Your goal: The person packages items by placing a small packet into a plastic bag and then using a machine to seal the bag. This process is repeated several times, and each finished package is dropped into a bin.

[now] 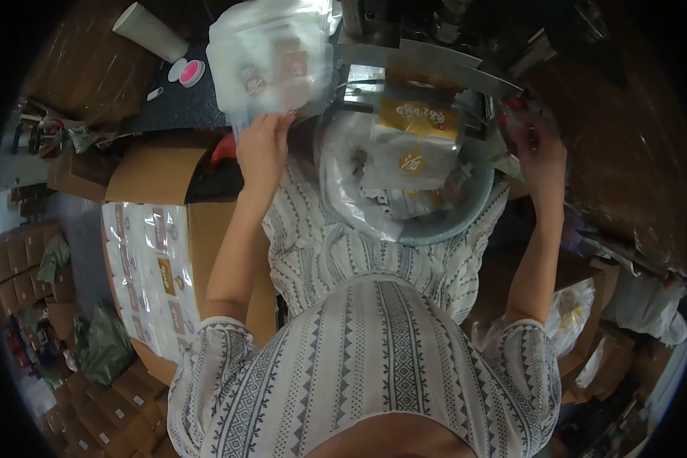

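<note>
My left hand (266, 141) is at the lower edge of a stack of translucent printed bags (271, 65), thumb and fingertips pressed together at the edge. Further right, my right hand (536, 137) is beside the metal machine (454, 65), blurred, with dark and red shapes at its fingers that I cannot make out. Between the hands, a clear bag with a gold label (416, 118) hangs from the machine over a round basin (466, 221). Plastic film and small white pieces lie in the basin, which rests at my lap.
An open carton of packed white pouches (149, 267) stands at the left. On the dark table (195, 99) are a white cup (151, 32) and a small round tub with pink contents (191, 73). Another carton (588, 305) holding plastic is at the right.
</note>
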A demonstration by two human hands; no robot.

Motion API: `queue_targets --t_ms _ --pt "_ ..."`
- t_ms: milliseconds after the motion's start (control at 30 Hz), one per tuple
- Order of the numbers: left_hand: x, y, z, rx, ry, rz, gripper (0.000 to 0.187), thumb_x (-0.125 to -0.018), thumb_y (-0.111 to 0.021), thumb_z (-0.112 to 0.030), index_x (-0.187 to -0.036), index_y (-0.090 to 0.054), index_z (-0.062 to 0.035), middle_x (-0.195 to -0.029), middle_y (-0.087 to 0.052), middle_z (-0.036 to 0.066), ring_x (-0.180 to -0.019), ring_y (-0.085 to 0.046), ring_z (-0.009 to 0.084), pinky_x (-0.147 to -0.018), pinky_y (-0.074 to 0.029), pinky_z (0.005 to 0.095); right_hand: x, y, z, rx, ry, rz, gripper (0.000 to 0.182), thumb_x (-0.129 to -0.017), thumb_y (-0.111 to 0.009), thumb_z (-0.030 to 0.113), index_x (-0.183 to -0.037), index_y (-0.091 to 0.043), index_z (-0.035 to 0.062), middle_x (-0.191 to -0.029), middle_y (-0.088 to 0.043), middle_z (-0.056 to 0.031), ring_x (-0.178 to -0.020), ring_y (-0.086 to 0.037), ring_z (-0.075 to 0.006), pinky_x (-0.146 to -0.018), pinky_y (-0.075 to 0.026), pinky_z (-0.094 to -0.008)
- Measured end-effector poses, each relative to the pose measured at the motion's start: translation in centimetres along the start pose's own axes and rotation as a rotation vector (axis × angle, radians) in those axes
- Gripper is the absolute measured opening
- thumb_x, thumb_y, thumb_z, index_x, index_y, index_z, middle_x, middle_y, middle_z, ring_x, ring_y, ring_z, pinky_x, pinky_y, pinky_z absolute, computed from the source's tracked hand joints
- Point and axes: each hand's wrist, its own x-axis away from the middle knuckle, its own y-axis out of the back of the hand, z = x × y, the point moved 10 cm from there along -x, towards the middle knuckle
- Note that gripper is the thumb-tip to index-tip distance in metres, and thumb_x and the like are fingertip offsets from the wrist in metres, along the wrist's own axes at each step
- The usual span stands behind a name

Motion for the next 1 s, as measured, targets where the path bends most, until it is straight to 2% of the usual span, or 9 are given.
queue_targets --t_ms 67,200,267,500,567,600,800,900,1000 --pt "0.6 1.8 0.4 0.033 0.210 -0.038 0.011 -0.079 -0.067 -0.012 -0.089 -0.065 -0.0067 -0.084 -0.063 0.007 -0.073 -0.062 0.0291 -0.063 -0.048 0.0377 0.7 -0.9 3.8 -0.458 0.035 0.117 0.023 -0.080 -0.061 0.000 -0.103 -0.065 0.0038 -0.099 -0.062 -0.0147 -0.081 -0.063 -0.0325 -0.074 -0.051 -0.0387" --pt "0.2 4.2 -4.7 0.122 0.096 -0.149 0.004 -0.079 -0.066 -0.010 -0.082 -0.065 -0.0067 -0.078 -0.061 0.007 -0.064 -0.061 0.0285 -0.054 -0.046 0.0355 1.9 -2.8 12.0 -0.560 0.353 0.236 0.026 -0.080 -0.062 -0.002 -0.104 -0.064 0.0040 -0.097 -0.062 -0.0118 -0.081 -0.062 -0.0292 -0.075 -0.051 -0.0348" --pt "-0.2 4.7 -6.3 0.219 0.035 -0.125 0.007 -0.079 -0.067 -0.011 -0.083 -0.064 -0.0065 -0.078 -0.061 0.008 -0.067 -0.061 0.0286 -0.056 -0.047 0.0358 2.8 -2.3 14.6 -0.348 0.588 0.085 0.028 -0.081 -0.063 -0.002 -0.107 -0.064 0.0047 -0.105 -0.062 -0.0069 -0.092 -0.061 -0.0193 -0.076 -0.050 -0.0303" --pt "-0.4 -1.1 -10.1 0.638 -0.051 0.163 0.011 -0.083 -0.067 -0.015 -0.085 -0.066 -0.0045 -0.075 -0.062 0.008 -0.065 -0.063 0.0224 -0.056 -0.047 0.0337 2.0 -5.4 11.9 -0.603 0.365 0.389 0.028 -0.084 -0.064 0.003 -0.111 -0.064 0.0057 -0.108 -0.062 -0.0051 -0.094 -0.062 -0.0180 -0.080 -0.049 -0.0295" --pt "0.5 -7.1 -9.7 1.144 0.508 0.575 0.018 -0.087 -0.067 -0.018 -0.085 -0.067 -0.0006 -0.072 -0.062 0.005 -0.064 -0.063 0.0138 -0.056 -0.048 0.0299 0.5 -4.2 8.6 -0.614 0.209 0.200 0.030 -0.085 -0.065 0.007 -0.115 -0.062 0.0053 -0.108 -0.063 -0.0064 -0.093 -0.062 -0.0182 -0.081 -0.049 -0.0295" --pt "-0.5 -7.8 -9.7 1.147 0.504 0.573 0.018 -0.087 -0.067 -0.018 -0.085 -0.067 -0.0006 -0.072 -0.062 0.005 -0.064 -0.063 0.0138 -0.056 -0.048 0.0299 0.4 -3.8 7.8 -0.611 0.211 0.197 0.030 -0.085 -0.065 0.007 -0.115 -0.062 0.0053 -0.108 -0.063 -0.0064 -0.093 -0.062 -0.0182 -0.081 -0.049 -0.0295" --pt "-2.9 -11.8 -9.7 1.514 0.814 0.573 0.029 -0.090 -0.065 -0.026 -0.090 -0.063 0.0039 -0.076 -0.060 0.004 -0.062 -0.062 0.0116 -0.058 -0.051 0.0250 0.2 0.1 2.4 -0.235 0.118 0.130 0.033 -0.084 -0.066 0.010 -0.116 -0.059 0.0036 -0.109 -0.062 -0.0149 -0.091 -0.063 -0.0246 -0.079 -0.049 -0.0338" --pt "-2.4 -11.1 -9.4 1.486 0.770 0.564 0.029 -0.092 -0.063 -0.027 -0.093 -0.063 0.0019 -0.081 -0.057 0.002 -0.068 -0.054 0.0079 -0.060 -0.051 0.0238 -0.7 -0.8 -3.0 0.386 0.183 -0.081 0.028 -0.083 -0.065 0.010 -0.110 -0.060 0.0044 -0.114 -0.060 -0.0187 -0.092 -0.062 -0.0343 -0.078 -0.050 -0.0408" --pt "-3.3 -8.7 -3.6 1.156 0.662 0.397 0.036 -0.089 -0.065 -0.028 -0.104 -0.059 0.0038 -0.091 -0.062 0.010 -0.083 -0.065 0.0232 -0.070 -0.053 0.0328 -1.8 -4.3 -5.3 0.375 0.190 0.118 0.024 -0.082 -0.064 0.012 -0.105 -0.060 0.0046 -0.113 -0.060 -0.0212 -0.094 -0.059 -0.0410 -0.078 -0.049 -0.0465"
